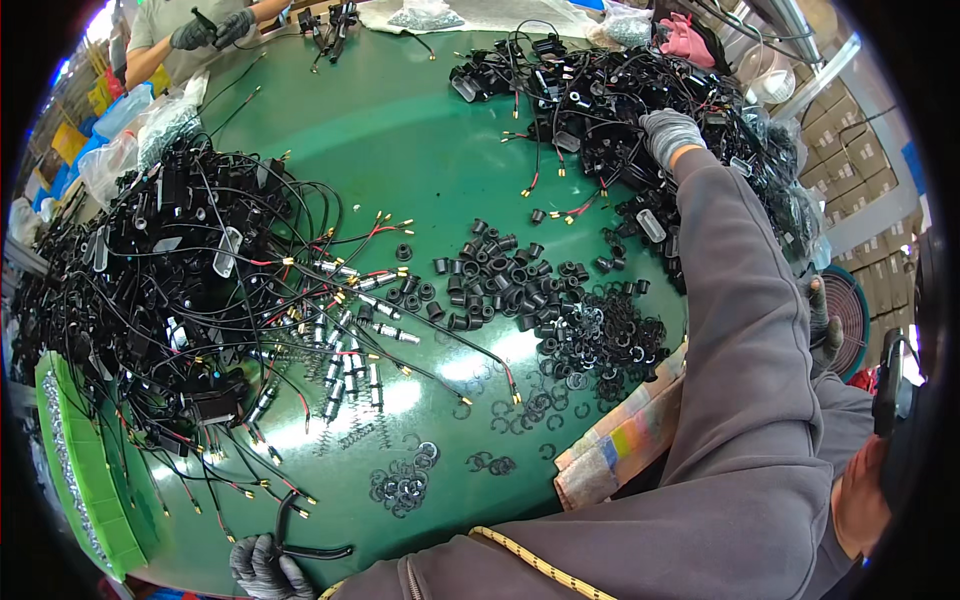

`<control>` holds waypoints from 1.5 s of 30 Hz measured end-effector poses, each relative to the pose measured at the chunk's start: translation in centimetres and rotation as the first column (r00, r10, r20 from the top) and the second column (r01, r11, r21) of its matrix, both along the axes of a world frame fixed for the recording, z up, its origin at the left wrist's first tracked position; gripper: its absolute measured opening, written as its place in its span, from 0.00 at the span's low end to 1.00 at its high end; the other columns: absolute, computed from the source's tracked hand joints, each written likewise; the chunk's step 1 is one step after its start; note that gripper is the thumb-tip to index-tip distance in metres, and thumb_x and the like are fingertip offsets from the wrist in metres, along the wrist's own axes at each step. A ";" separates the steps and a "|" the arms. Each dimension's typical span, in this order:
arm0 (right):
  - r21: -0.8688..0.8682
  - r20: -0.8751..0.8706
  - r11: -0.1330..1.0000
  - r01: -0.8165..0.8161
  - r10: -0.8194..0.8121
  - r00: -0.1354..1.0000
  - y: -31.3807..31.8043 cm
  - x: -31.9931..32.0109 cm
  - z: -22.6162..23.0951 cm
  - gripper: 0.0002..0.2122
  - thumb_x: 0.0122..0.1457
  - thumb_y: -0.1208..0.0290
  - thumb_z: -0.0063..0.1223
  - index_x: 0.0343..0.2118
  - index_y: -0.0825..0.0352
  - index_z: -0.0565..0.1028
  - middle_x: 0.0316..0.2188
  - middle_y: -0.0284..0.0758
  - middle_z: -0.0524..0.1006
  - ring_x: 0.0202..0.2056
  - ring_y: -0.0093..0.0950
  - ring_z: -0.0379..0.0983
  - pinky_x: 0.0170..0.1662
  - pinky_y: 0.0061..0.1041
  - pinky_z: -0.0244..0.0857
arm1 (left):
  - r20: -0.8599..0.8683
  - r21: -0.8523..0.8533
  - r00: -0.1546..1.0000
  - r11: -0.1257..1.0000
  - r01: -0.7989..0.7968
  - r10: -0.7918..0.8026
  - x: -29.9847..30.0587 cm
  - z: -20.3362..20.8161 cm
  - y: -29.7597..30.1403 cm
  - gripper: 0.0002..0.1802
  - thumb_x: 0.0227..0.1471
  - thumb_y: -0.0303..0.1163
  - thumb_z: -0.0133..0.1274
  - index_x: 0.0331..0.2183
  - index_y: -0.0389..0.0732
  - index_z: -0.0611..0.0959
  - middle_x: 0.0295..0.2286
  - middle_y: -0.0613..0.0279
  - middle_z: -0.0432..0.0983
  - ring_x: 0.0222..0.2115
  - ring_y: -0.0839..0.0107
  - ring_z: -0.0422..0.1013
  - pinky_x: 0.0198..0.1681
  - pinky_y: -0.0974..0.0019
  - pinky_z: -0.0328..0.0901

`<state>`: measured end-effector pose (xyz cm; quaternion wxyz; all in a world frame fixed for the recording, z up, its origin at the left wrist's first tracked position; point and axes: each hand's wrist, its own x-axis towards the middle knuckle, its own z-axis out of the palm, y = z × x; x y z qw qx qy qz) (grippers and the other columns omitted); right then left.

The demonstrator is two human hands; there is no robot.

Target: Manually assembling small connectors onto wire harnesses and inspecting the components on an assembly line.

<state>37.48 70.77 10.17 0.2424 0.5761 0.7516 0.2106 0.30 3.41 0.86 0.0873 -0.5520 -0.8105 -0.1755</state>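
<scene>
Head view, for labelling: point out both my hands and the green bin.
Left hand (265, 572): head view, middle of hand.
Right hand (670, 135): head view, back of hand.
Green bin (103, 490): head view, side wall.

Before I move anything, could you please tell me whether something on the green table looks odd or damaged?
Nothing looks plainly damaged. What stands out is the tangle of black cables on the left: they sprawl from the pile of black parts across the silvery cylinders, which looks untidy.
</scene>
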 end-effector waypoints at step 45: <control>0.697 -0.698 0.571 -0.435 0.680 -0.225 -39.1 -35.4 18.2 0.08 0.63 0.68 0.39 0.38 0.64 0.72 0.29 0.37 0.74 0.31 0.28 0.70 0.35 0.26 0.65 | 0.425 0.360 0.876 0.931 0.066 -0.227 -1.6 0.3 -4.1 0.21 0.40 0.37 0.58 0.40 0.46 0.78 0.37 0.53 0.72 0.40 0.53 0.68 0.47 0.54 0.60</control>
